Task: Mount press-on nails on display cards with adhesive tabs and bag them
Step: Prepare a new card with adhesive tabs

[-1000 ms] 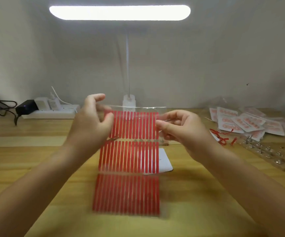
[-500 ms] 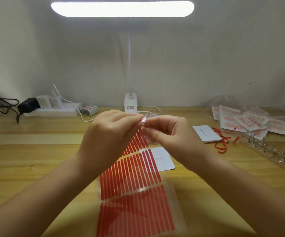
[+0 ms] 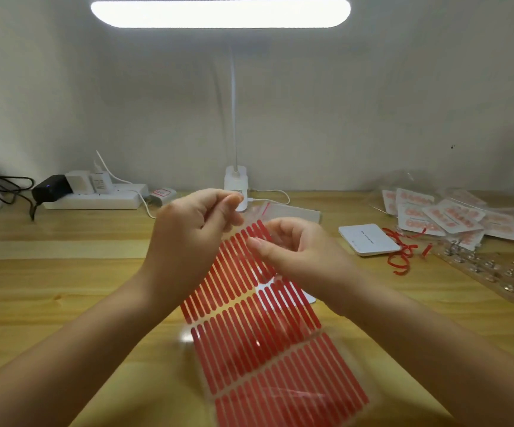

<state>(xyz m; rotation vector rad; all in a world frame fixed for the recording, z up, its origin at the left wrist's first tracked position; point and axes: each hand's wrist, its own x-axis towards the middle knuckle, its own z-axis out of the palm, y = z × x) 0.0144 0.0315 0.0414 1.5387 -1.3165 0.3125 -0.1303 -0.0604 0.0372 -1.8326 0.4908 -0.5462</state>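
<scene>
A clear sheet of red adhesive strips [image 3: 259,340] slopes from my hands down to the wooden desk [image 3: 64,288]. My right hand [image 3: 292,254] pinches its upper edge, thumb on the strips. My left hand [image 3: 191,232] is raised just left of that edge with curled fingers and pinched fingertips; whether anything is between them is too small to see. A white display card [image 3: 308,298] lies mostly hidden under the sheet. A stack of white cards [image 3: 369,240] sits to the right. A clear strip carrying press-on nails [image 3: 496,272] lies at the far right.
Bagged nail cards [image 3: 453,217] are piled at the back right, with curled red liners [image 3: 400,257] in front of them. Clear zip bags [image 3: 292,211] lie behind my hands. A lamp base [image 3: 235,183] and a power strip [image 3: 95,197] stand along the wall.
The sheet was held upright and spread between both hands; its lower part now rests on the desk, turned to the right. My hands met at its top corner, then my left hand lifted away.
</scene>
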